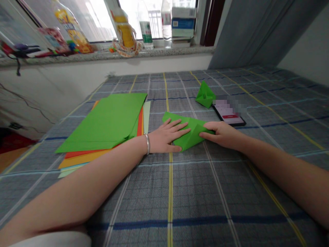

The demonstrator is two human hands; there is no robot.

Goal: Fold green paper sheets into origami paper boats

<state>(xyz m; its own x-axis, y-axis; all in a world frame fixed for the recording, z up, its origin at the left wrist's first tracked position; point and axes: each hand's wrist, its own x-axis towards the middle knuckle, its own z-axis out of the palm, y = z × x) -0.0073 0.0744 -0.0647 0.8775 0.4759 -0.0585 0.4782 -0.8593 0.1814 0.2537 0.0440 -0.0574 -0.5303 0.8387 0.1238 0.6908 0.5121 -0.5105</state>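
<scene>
A partly folded sheet of green paper (191,137) lies on the plaid cloth in front of me. My left hand (169,135) rests flat on its left part, fingers spread, with a silver bangle at the wrist. At the paper's right end, my right hand (219,133) pinches a raised flap between thumb and fingers. Beyond the paper stands a small green folded paper piece (205,95) with a pointed top. Part of the sheet is hidden under my left hand.
To the left lies a stack of coloured paper (102,120), green on top. A phone (228,115) lies beyond my right hand. Bottles, including a yellow one (124,29), and stacked boxes (183,25) line the windowsill (164,52). A grey curtain (252,34) hangs at right.
</scene>
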